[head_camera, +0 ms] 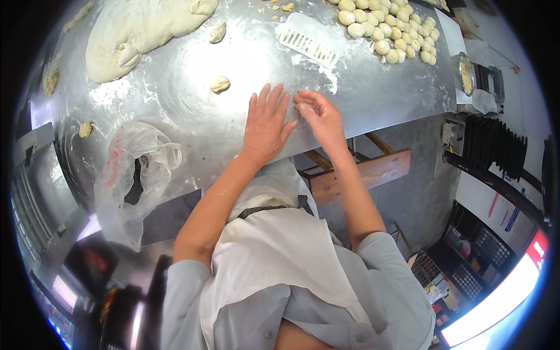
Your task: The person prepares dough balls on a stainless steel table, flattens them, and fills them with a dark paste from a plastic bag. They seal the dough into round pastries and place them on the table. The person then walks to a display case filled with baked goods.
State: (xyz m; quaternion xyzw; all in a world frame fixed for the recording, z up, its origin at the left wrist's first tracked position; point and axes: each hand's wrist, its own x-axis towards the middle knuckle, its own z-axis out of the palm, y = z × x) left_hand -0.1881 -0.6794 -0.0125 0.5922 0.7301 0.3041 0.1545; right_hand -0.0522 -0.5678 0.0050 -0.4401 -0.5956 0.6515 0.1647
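My left hand (pixel 267 124) is over the floured steel table (pixel 205 131), palm down, with its fingers stretched out and its thumb apart. Beside it, close to the table's front edge, my right hand (pixel 324 122) is half curled, thumb near the fingers. No object shows in either hand, though the underside of both is hidden. Just left of my left hand lies a small lump of dough (pixel 219 84). A second dough piece (pixel 217 32) rests farther back. Beyond my right hand is a white slotted plastic scraper (pixel 311 40) dusted with flour.
A large slab of dough (pixel 131 39) spreads over the back left. Many round dough balls (pixel 393 30) cluster at the back right. A crumpled clear plastic bag (pixel 151 148) hangs over the front-left edge. A wooden stool (pixel 363 173) stands under the table's front edge.
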